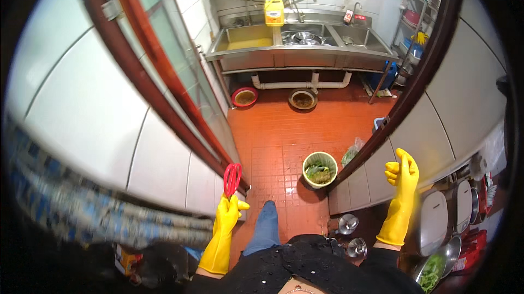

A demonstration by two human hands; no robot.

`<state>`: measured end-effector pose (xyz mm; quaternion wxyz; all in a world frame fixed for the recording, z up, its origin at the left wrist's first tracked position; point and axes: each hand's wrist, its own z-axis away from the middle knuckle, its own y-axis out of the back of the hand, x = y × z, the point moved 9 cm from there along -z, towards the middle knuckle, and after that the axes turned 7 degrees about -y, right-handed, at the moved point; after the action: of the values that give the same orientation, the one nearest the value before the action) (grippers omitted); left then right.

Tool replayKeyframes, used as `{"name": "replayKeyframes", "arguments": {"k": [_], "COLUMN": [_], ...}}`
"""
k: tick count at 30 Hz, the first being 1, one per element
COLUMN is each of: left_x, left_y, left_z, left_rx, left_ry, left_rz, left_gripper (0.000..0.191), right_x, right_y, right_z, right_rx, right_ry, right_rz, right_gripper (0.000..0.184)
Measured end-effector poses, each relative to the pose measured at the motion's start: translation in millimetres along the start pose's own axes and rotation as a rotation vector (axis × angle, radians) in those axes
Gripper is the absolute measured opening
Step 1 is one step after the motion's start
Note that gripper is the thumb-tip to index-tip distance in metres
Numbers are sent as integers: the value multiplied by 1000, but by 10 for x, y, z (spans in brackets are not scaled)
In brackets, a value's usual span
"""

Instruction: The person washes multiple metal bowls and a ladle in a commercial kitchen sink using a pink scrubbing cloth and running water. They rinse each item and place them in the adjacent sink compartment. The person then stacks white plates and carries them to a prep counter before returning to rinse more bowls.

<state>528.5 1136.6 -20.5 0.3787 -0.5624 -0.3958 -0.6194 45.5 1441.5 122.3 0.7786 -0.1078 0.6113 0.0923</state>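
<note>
My left hand [226, 212], in a long yellow rubber glove, grips a red whisk [232, 179] whose loops point up and away from me. It is near the lower end of the brown door frame [196, 142] on the left. My right hand [403, 169], gloved the same way, is raised in front of the tiled wall [421, 146] on the right. Its fingers are partly curled and apart, and I see nothing in them. Between and beyond my hands, a pale green bin [305, 171] with leafy scraps stands on the red tiled floor [266, 142].
Beyond the doorway stands a steel three-basin sink [303, 58] with a yellow jug [274, 12] on it and metal bowls [305, 38] inside. Two basins [233, 100] [291, 103] sit beneath the drain pipes. At right are white lidded containers [433, 222] and a bowl of greens [432, 269].
</note>
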Motion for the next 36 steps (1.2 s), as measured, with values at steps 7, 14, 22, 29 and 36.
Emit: {"name": "replayKeyframes", "arguments": {"k": [7,14,22,29,36], "left_x": [1180,2757,3830,4592,5413], "left_y": [-1914,-4337,-6491,-8303,-9666], "left_z": [-2545,-3459,-3450,-3067,-2561], "left_rx": [-452,-1059,-1525,-1812,-1942], "left_ry": [-96,-304,-245,125,159], "left_rz": [88,498,513,939,1040], "left_gripper": [50,64,66,86,83], "right_x": [-15,-168,-138,-172,-250], "right_y": [27,-69,-163,-609,-1338], "right_z": [-400,-290,-214,-378,-919], "right_rx": [377,618,851,1101,1364], "right_ry": [-83,-66,-155,-30,0], "right_rz": [78,108,-62,-187,-232], "right_gripper": [37,43,33,42,36]}}
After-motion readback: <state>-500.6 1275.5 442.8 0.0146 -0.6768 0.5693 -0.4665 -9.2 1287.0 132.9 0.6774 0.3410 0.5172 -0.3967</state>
